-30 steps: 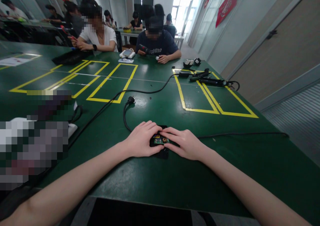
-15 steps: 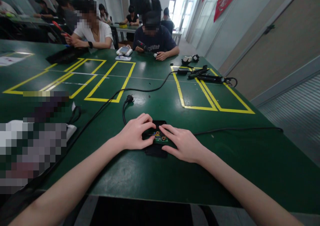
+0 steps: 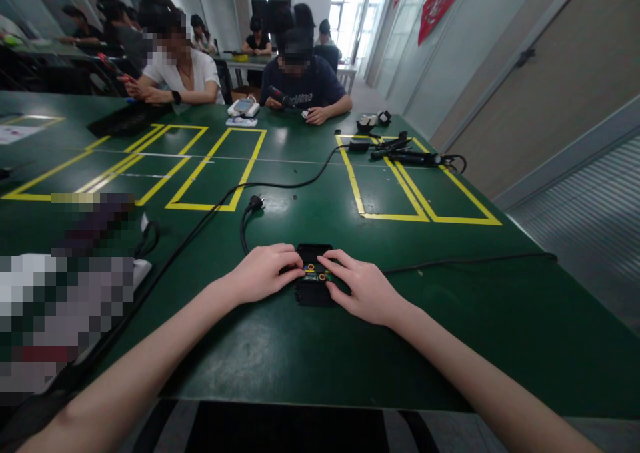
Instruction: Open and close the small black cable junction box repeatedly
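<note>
A small green circuit board with copper ring coils lies between my hands, near the front middle of the table. One black plastic casing half is behind it and another black casing half in front. My left hand pinches the board's left end between thumb and fingers. Around the right end, my right hand has its index finger at the back and its thumb at the front edge. A black cord with a plug runs behind my left hand. The fingers partly hide both board ends.
A long black cable crosses the green table. Another cord runs right from my right hand. Black tools lie at the back right, near yellow tape. Blurred items are at the left. Two people sit across the table.
My left hand has drawn its fingertips closer together at the board's left end, uncovering more of the casing. The front casing half now sits nearer the board. My right hand has barely moved.
</note>
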The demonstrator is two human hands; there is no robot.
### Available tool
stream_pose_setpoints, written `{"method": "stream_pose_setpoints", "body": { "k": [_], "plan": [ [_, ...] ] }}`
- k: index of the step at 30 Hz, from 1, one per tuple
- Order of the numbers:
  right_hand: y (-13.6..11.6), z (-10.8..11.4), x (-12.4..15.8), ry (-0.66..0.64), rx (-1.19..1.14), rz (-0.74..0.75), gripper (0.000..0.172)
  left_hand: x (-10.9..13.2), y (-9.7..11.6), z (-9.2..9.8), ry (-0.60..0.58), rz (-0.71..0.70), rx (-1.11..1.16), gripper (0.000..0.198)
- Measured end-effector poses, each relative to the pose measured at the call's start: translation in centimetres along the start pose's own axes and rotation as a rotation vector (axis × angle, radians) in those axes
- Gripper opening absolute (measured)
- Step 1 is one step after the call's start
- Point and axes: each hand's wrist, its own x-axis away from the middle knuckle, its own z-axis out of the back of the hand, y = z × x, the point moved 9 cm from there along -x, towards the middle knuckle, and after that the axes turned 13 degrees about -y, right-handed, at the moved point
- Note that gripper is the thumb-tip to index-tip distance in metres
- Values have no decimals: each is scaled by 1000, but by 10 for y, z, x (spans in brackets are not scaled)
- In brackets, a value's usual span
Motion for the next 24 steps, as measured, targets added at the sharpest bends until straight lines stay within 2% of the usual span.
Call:
{"method": "stream_pose_setpoints", "body": {
  "k": [5, 10, 12, 17, 19, 23, 24],
  "plan": [
    [2, -2, -1, 14, -18, -20, 44, 4, -2, -2, 37, 15, 5, 16],
    [4, -5, -3, -13, -27, 7, 44, 15, -10, -5, 48, 54, 17, 32],
    [3, -5, -3, -4, -39, 24, 44, 18, -11, -5, 52, 43, 7, 33],
    [5, 13, 1, 89, -163, -12, 45, 20, -8, -2, 78, -44, 39, 36],
    [13, 21, 4, 109, -240, -57, 40, 21, -7, 1, 95, -66, 62, 35],
    [34, 26, 11, 99, -294, -105, 11, 24, -5, 10, 159, -66, 68, 33],
    [39, 24, 12, 89, -305, -105, 10, 25, -5, 12, 171, -64, 63, 33]
  ]
}}
